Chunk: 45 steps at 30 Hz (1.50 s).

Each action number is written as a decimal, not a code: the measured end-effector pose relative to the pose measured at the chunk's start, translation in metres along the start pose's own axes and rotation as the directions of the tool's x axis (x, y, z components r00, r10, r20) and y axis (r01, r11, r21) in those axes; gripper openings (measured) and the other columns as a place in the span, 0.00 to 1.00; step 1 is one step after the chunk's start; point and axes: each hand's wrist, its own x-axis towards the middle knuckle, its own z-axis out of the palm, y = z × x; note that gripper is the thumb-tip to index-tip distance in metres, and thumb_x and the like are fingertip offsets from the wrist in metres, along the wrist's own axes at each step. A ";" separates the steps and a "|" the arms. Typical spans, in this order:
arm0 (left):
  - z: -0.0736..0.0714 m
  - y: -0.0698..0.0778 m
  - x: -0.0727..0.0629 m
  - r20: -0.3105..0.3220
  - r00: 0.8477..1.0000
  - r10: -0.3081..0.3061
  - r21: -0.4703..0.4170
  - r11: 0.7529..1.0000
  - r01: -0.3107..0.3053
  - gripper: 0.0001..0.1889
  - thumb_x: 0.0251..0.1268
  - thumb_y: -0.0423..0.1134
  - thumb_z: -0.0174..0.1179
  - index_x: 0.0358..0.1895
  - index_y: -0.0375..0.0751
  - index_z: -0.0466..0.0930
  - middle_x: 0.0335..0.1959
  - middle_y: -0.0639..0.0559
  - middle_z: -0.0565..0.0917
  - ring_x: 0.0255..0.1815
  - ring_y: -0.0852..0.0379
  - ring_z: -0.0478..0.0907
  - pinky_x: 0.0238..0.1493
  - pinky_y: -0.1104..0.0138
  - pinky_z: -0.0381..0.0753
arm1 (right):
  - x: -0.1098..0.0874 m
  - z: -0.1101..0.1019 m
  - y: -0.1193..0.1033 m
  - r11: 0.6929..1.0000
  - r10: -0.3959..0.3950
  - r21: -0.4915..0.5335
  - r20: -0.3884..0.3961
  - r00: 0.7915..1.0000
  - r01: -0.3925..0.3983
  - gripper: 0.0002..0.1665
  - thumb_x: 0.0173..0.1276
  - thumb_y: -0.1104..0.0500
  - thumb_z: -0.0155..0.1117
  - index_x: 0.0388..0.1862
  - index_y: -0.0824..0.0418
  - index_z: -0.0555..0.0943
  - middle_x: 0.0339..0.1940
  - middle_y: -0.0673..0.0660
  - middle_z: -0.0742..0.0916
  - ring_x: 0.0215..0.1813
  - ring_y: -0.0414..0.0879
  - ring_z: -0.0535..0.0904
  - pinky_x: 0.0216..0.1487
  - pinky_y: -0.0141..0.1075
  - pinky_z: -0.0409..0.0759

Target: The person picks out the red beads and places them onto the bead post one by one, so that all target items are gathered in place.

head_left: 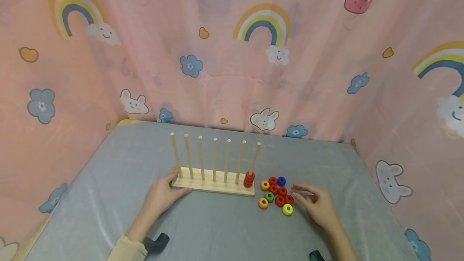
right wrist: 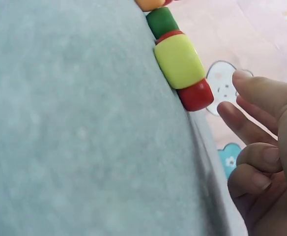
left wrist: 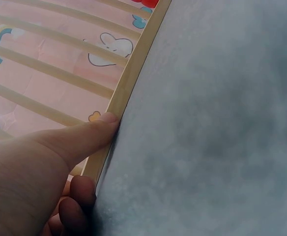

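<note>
A wooden peg stand (head_left: 217,188) with several upright pegs stands on the table. A short stack of red beads (head_left: 248,179) sits on its rightmost peg; the other pegs are bare. My left hand (head_left: 163,194) grips the stand's left end, the thumb (left wrist: 92,137) along the front edge and the other fingers curled at the end. Right of the stand lie loose beads: red (head_left: 279,201), orange (head_left: 262,203), green (head_left: 269,196), blue (head_left: 281,181) and yellow (head_left: 287,210). Just right of them, my right hand (head_left: 320,208) holds nothing, its thumb and index finger apart.
A grey cloth (head_left: 224,228) covers the table. Pink curtains (head_left: 224,88) with printed rainbows and rabbits hang behind it and at both sides. Dark straps (head_left: 156,244) are worn at the wrists.
</note>
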 end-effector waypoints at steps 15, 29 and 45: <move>-0.001 0.001 -0.002 -0.003 1.000 -0.013 -0.004 1.000 0.013 0.48 0.60 0.52 0.79 0.77 0.29 0.69 0.78 0.37 0.70 0.76 0.34 0.70 0.69 0.42 0.77 | -0.004 -0.001 0.010 0.993 0.119 -0.033 0.129 0.985 -0.116 0.22 0.66 0.54 0.81 0.57 0.61 0.90 0.14 0.48 0.71 0.15 0.34 0.56 0.17 0.29 0.60; 0.000 -0.002 -0.001 0.012 1.000 -0.019 -0.012 1.000 0.019 0.48 0.61 0.54 0.78 0.78 0.31 0.68 0.80 0.38 0.68 0.77 0.34 0.69 0.70 0.41 0.76 | -0.003 -0.003 0.009 0.998 0.048 -0.054 0.185 0.982 -0.039 0.22 0.63 0.59 0.82 0.57 0.59 0.90 0.28 0.49 0.82 0.15 0.33 0.59 0.17 0.30 0.64; 0.001 -0.002 0.000 0.005 1.000 -0.024 -0.004 1.000 0.024 0.48 0.61 0.54 0.78 0.77 0.30 0.69 0.79 0.38 0.69 0.76 0.33 0.70 0.69 0.41 0.76 | -0.003 0.001 0.012 0.997 0.081 0.006 0.128 0.988 -0.083 0.25 0.63 0.61 0.82 0.59 0.63 0.87 0.23 0.51 0.82 0.14 0.33 0.56 0.15 0.29 0.61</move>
